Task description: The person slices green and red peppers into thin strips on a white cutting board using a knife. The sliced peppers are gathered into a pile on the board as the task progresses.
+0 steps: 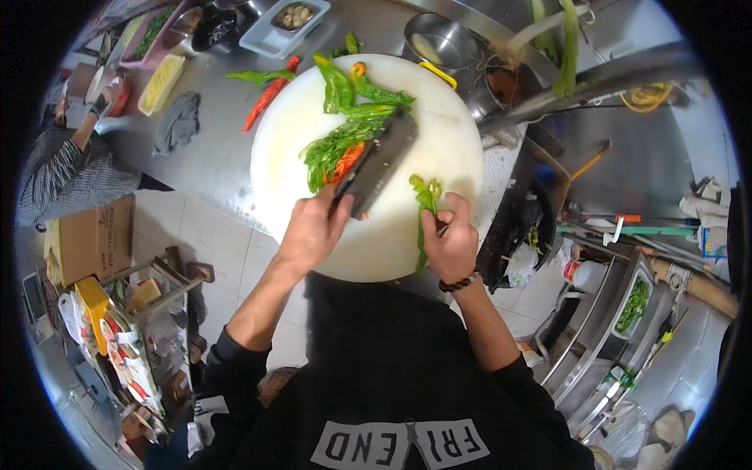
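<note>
On a round white cutting board (290,133), my left hand (313,233) is closed on the near end of a dark, broad-bladed cleaver (385,166). The grip hides its handle. Along the blade's left side lie sliced green peppers (329,153) and a few red pepper slices (345,163). My right hand (452,241) pinches a green pepper piece (425,193) over the board's near right part, and its long end hangs below the fingers. Farther back on the board rest whole green peppers (335,84).
Left of the board, a red pepper (265,102) and a grey cloth (177,124) lie on the steel counter (211,168). A white tray (266,35) with a bowl of garlic and a metal pot (442,43) stand behind. Another person's sleeve (59,168) shows far left.
</note>
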